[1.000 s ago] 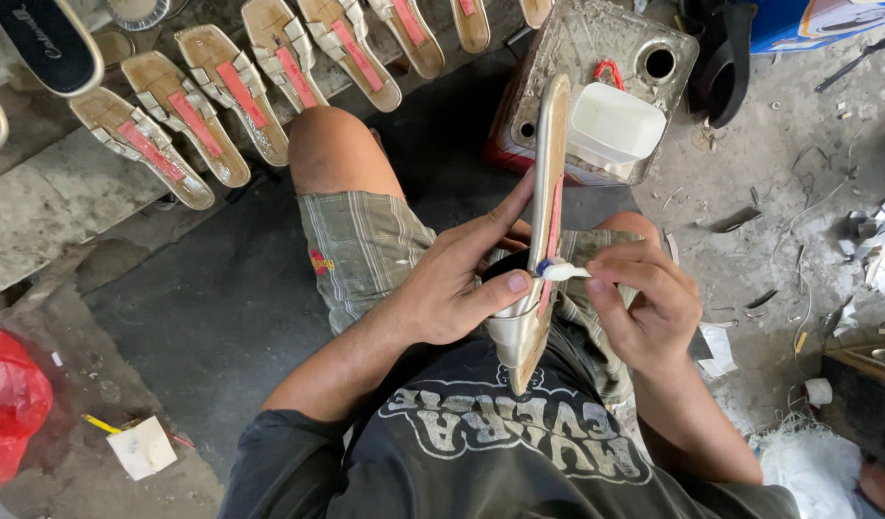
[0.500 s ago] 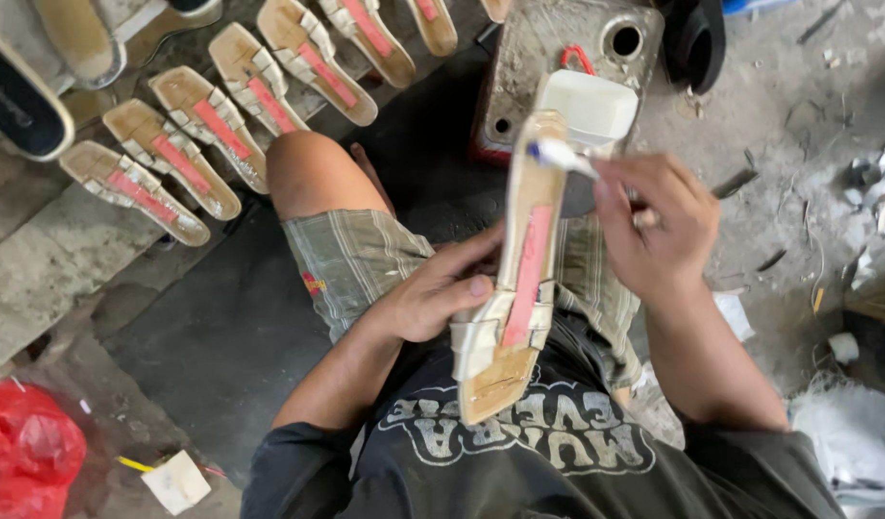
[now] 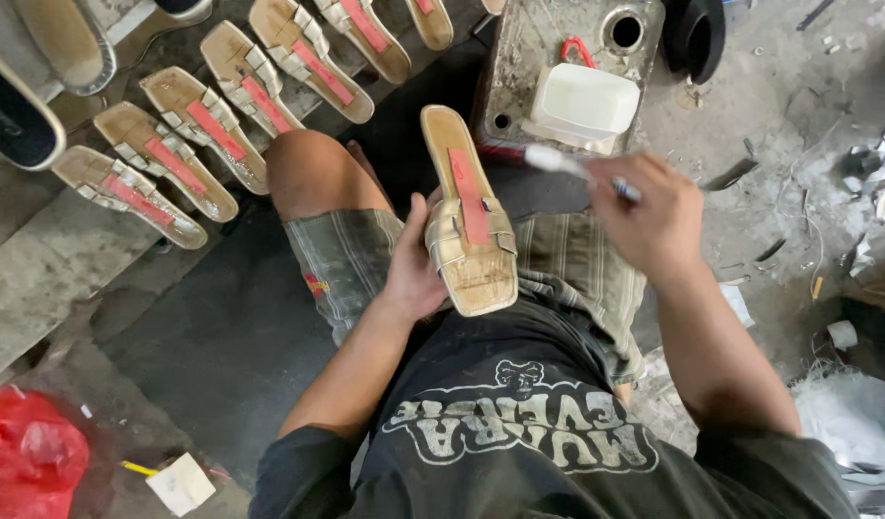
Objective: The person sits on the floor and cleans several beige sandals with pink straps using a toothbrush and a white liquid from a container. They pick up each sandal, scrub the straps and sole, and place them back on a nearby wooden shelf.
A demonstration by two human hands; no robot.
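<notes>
Likely light and stiff-soled, the sandal (image 3: pixel 467 216) sits clasped at its strap in the left hand (image 3: pixel 414 274). Right hand (image 3: pixel 654 216) grips a small brush (image 3: pixel 567 165) just beyond it.

Red bag (image 3: pixel 29 461): crumpled plastic, floor, bottom left corner.
Paper tag (image 3: pixel 180 483): small white square, just right of it.
</notes>
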